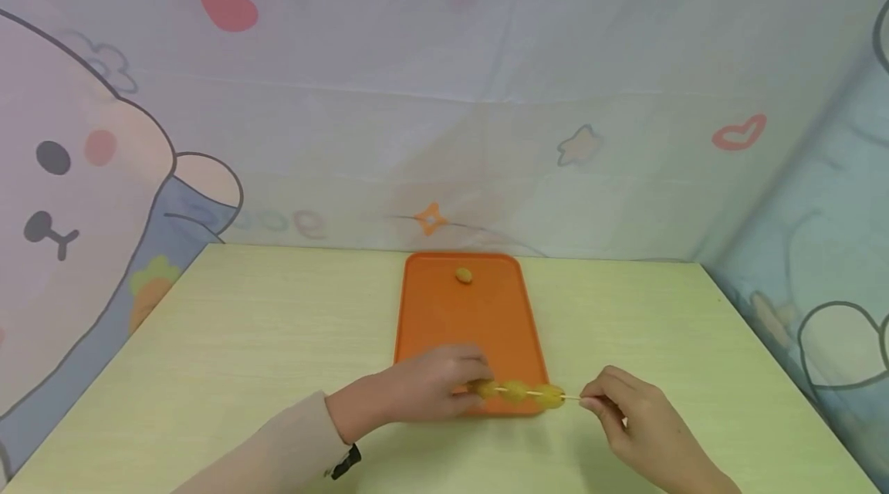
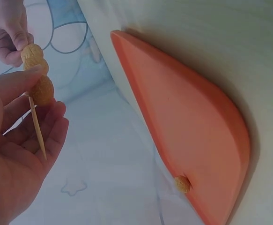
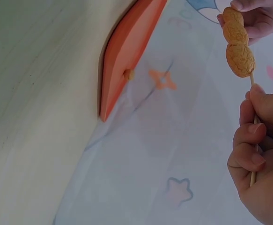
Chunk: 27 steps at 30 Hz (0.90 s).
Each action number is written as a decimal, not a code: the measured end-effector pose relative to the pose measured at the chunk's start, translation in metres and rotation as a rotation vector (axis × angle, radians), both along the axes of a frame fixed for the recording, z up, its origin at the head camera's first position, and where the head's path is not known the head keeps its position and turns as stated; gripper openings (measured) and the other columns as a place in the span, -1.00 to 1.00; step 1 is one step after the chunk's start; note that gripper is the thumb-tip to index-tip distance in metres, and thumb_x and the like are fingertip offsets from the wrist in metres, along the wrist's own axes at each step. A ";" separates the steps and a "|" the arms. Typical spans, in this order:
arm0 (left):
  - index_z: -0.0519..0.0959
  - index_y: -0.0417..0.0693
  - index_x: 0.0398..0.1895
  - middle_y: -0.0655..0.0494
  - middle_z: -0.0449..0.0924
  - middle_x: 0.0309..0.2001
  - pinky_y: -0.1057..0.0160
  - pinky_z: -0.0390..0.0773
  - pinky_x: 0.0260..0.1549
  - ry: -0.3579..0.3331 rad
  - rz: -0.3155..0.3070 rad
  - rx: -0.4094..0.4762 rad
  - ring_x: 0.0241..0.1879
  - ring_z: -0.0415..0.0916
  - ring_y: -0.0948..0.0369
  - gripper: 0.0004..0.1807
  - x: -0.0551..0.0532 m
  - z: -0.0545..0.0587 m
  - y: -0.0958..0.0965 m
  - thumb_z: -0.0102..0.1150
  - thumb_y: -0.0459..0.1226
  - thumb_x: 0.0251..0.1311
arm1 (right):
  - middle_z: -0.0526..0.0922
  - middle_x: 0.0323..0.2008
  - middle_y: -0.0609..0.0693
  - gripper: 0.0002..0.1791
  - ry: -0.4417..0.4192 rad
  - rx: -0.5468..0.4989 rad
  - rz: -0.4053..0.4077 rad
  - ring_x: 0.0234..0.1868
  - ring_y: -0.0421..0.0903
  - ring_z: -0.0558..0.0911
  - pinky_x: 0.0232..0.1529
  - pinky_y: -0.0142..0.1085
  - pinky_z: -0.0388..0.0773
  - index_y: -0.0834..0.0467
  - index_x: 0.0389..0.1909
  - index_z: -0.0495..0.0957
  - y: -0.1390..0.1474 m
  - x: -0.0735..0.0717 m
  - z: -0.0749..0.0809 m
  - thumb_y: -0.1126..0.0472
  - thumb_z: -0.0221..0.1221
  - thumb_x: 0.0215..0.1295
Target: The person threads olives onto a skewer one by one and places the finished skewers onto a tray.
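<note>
A thin wooden skewer (image 1: 571, 397) carries three golden-brown, wrinkled balls (image 1: 515, 390) in a row, held nearly level over the near end of the orange tray (image 1: 472, 328). My right hand (image 1: 642, 424) grips the bare stick to the right of the balls, fingers curled round it in the right wrist view. At the other end, my left hand (image 1: 437, 382) pinches the endmost ball (image 2: 43, 90) between thumb and fingers. Past that ball, the stick's pointed tip (image 2: 41, 145) pokes out over the left palm. One loose ball (image 1: 464, 275) lies near the tray's far end.
The tray lies on a pale wood-grain table (image 1: 292, 324), its far edge close to the back of the table. A printed cloth (image 1: 389, 93) with hearts and a cartoon bear hangs behind. A dark strap piece (image 1: 343, 463) shows at the left sleeve.
</note>
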<state>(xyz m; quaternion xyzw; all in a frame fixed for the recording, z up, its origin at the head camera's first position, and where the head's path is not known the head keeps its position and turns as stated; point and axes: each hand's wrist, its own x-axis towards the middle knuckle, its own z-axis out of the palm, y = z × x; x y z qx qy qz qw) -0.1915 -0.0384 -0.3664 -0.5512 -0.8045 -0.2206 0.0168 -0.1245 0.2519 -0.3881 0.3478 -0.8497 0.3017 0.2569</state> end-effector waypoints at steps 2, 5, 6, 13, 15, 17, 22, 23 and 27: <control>0.62 -0.16 -0.12 0.12 0.53 -0.23 0.57 0.44 -0.25 -0.005 -0.003 -0.004 -0.31 0.44 0.33 -0.79 -0.003 0.003 0.001 0.29 -0.30 0.19 | 0.47 -0.43 -0.28 -0.75 0.010 -0.008 0.000 -0.53 -0.46 0.33 -0.52 -0.70 0.30 0.01 -0.34 0.52 0.003 0.000 0.001 0.44 0.27 0.16; 0.59 -0.18 -0.04 0.08 0.54 -0.16 0.49 0.48 -0.15 -0.021 0.004 -0.014 -0.23 0.49 0.25 -0.69 -0.010 0.009 0.003 0.30 -0.23 0.19 | 0.47 -0.42 -0.27 -0.82 0.029 -0.022 -0.005 -0.52 -0.45 0.34 -0.51 -0.69 0.30 0.02 -0.34 0.53 0.010 0.000 0.002 0.39 0.25 0.22; 0.58 -0.18 0.00 0.06 0.54 -0.12 0.45 0.49 -0.11 -0.021 0.011 -0.017 -0.19 0.50 0.22 -0.65 -0.012 0.011 0.003 0.30 -0.21 0.20 | 0.47 -0.42 -0.27 -0.84 0.036 -0.025 -0.012 -0.52 -0.45 0.34 -0.51 -0.69 0.29 0.03 -0.34 0.53 0.012 0.000 0.003 0.37 0.24 0.24; 0.53 -0.13 0.13 0.06 0.53 0.06 0.23 0.47 0.11 -0.070 0.140 -0.052 0.07 0.48 0.14 -0.52 -0.033 0.028 0.001 0.23 -0.05 0.25 | 0.46 -0.43 -0.28 -0.91 0.073 -0.015 -0.106 -0.52 -0.45 0.33 -0.52 -0.68 0.27 0.03 -0.36 0.55 0.036 0.003 0.008 0.18 0.14 0.37; 0.54 -0.12 0.14 0.07 0.52 0.07 0.19 0.48 0.11 -0.092 0.166 -0.039 0.10 0.47 0.12 -0.53 -0.042 0.030 -0.001 0.23 -0.06 0.25 | 0.46 -0.43 -0.29 -0.87 0.076 -0.010 -0.136 -0.52 -0.45 0.33 -0.52 -0.68 0.28 0.03 -0.36 0.55 0.042 0.005 0.010 0.14 0.11 0.39; 0.53 -0.13 0.14 0.02 0.52 0.11 0.14 0.47 0.13 -0.111 0.191 -0.018 0.18 0.43 0.08 -0.54 -0.052 0.031 -0.003 0.22 -0.09 0.26 | 0.46 -0.44 -0.29 -0.83 0.076 -0.009 -0.164 -0.52 -0.44 0.33 -0.52 -0.67 0.28 0.04 -0.37 0.56 0.048 0.007 0.012 0.10 0.08 0.40; 0.52 -0.18 0.17 -0.11 0.45 0.22 0.06 0.43 0.17 -0.132 0.258 0.011 0.24 0.38 -0.01 -0.54 -0.079 0.022 -0.006 0.21 -0.14 0.28 | 0.44 -0.45 -0.31 -0.92 0.067 -0.008 -0.227 -0.52 -0.44 0.31 -0.52 -0.66 0.26 0.03 -0.37 0.56 0.059 0.013 0.012 0.21 0.17 0.34; 0.51 -0.20 0.17 -0.12 0.46 0.22 0.05 0.43 0.17 -0.137 0.270 0.014 0.21 0.41 -0.01 -0.54 -0.084 0.019 -0.006 0.21 -0.15 0.28 | 0.43 -0.46 -0.32 -0.92 0.062 -0.007 -0.236 -0.52 -0.44 0.30 -0.53 -0.65 0.25 0.02 -0.37 0.56 0.061 0.014 0.012 0.27 0.21 0.31; 0.51 -0.21 0.17 -0.06 0.55 0.10 0.10 0.49 0.08 -0.153 0.313 0.028 0.07 0.50 0.05 -0.55 -0.104 0.008 -0.002 0.20 -0.17 0.28 | 0.40 -0.48 -0.35 -0.85 0.049 0.001 -0.264 -0.53 -0.46 0.29 -0.54 -0.64 0.24 0.01 -0.38 0.55 0.065 0.020 0.007 0.34 0.26 0.23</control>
